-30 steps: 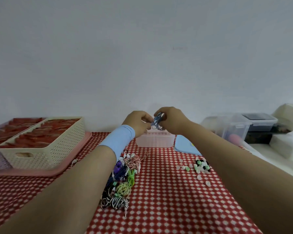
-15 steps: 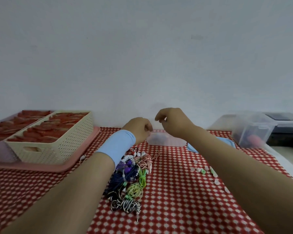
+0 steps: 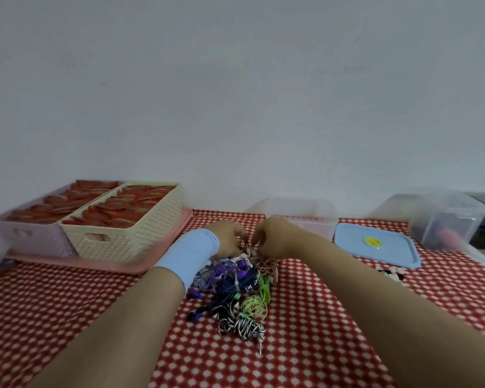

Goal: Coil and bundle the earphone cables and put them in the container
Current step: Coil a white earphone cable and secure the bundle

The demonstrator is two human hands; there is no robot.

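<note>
Two baskets (image 3: pixel 129 239), two clear containers (image 3: pixel 305 214), one blue lid (image 3: pixel 389 254)

Left hand (image 3: pixel 226 238): knuckles up, fingers curled downward, tips turned toward the right hand. Right hand (image 3: pixel 275 237): mirrored pose, fingers curled, tips nearly meeting the left's. Fingertips of both: at the far edge of the earphone cables (image 3: pixel 237 287); whether they pinch a strand cannot be told. Left wrist: wrapped in a light blue band (image 3: pixel 189 254). Both forearms: bare, stretched forward, converging from the lower corners.

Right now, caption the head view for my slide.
Left hand and right hand reach into a pile of earphone cables near the clear container.
</note>
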